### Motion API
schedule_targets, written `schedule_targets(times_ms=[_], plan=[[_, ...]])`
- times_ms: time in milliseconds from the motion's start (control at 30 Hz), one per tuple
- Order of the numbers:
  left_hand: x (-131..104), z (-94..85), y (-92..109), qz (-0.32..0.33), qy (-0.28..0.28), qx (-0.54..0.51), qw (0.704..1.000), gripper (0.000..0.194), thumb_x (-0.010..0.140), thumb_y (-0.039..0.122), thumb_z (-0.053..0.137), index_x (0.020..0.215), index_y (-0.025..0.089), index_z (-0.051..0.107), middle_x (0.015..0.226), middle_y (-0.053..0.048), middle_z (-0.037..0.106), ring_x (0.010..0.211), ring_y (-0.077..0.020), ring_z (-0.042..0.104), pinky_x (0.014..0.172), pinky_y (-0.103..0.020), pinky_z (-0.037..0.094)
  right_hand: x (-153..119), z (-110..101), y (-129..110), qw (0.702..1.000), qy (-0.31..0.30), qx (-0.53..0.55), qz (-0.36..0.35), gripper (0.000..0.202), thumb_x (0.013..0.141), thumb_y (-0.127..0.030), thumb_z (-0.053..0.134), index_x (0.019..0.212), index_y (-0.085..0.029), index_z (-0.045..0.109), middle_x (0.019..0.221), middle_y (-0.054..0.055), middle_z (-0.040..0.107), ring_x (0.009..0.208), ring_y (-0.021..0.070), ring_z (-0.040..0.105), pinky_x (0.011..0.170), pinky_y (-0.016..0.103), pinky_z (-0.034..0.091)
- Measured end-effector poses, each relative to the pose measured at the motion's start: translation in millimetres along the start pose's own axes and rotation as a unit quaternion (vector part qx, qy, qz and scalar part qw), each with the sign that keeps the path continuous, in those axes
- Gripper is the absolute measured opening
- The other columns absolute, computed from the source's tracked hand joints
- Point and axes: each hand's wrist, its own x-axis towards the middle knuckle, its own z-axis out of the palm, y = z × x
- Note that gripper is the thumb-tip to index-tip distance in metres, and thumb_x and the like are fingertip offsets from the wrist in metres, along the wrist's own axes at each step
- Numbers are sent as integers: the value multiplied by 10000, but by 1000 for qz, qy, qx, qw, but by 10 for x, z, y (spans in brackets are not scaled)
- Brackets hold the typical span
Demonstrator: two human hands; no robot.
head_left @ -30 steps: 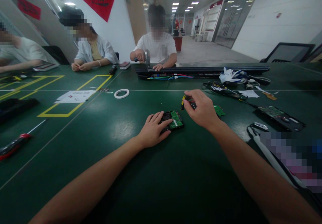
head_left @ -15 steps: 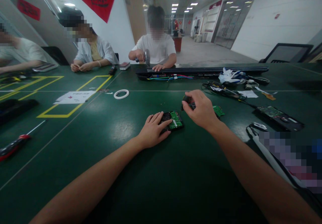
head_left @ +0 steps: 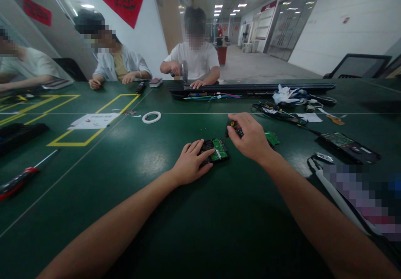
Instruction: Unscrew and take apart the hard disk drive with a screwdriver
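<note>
A hard drive [head_left: 221, 156] with a green circuit board lies on the green table in front of me. My left hand [head_left: 193, 162] rests over its left part, fingers spread, forefinger and thumb reaching across it. My right hand [head_left: 249, 136] is closed round the dark handle of a small screwdriver [head_left: 229, 125]. The shaft points down at the right side of the board; whether its tip sits in a screw is too small to tell. Partly behind my right hand lies another green circuit board [head_left: 272, 138].
Another drive [head_left: 347, 146] with a cable lies to the right, near a lanyard [head_left: 322, 176]. White gloves [head_left: 286, 95] and cables are beyond. A roll of tape [head_left: 151, 117], a paper sheet [head_left: 94, 121] and a red-black screwdriver [head_left: 21, 178] lie left. Opposite, a person works on a long black housing [head_left: 257, 87].
My right hand has turned the screwdriver handle slightly, and its yellow part shows more. My left hand stays put. The person at the left has moved their hands apart.
</note>
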Motion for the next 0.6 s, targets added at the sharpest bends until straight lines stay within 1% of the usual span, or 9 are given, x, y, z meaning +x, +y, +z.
schedule_targets(times_ms=[133,267,367,467,600], plan=[[3,9,-7,0,0,2,1000,550,1016,490,590,1539,344,505,1691,-123,309,1542,-386,303,1201,-641,286,-10,4,2,1000,0,-2,6,226,957,-232,567,1179,-198,599,1143,159,683,1092,326,660,954,512,542],[5,8,-2,2,-3,9,1000,548,1020,490,582,1540,337,505,1683,-142,316,1540,-385,309,1192,-633,302,-34,24,25,998,-6,22,54,206,960,-277,599,1154,-209,576,1097,136,698,921,281,693,828,458,575],[3,11,-3,2,-2,7,1000,549,1015,490,591,1537,344,508,1685,-130,317,1543,-383,303,1194,-631,302,-39,28,25,998,-12,14,55,221,965,-320,620,1145,-197,583,1054,129,707,839,262,687,796,442,572],[-1,12,-6,2,0,4,1000,552,1016,493,589,1541,346,502,1687,-124,316,1546,-379,297,1199,-627,299,-33,25,15,999,-11,3,34,245,967,-292,600,1188,-186,592,1099,140,702,869,264,681,843,453,566],[-1,3,-2,1,-6,11,1000,544,1023,497,575,1537,331,511,1688,-143,306,1543,-387,304,1199,-631,296,-20,13,21,1000,-19,-3,23,283,963,-249,579,1237,-180,589,1115,145,692,940,281,675,881,463,561]])
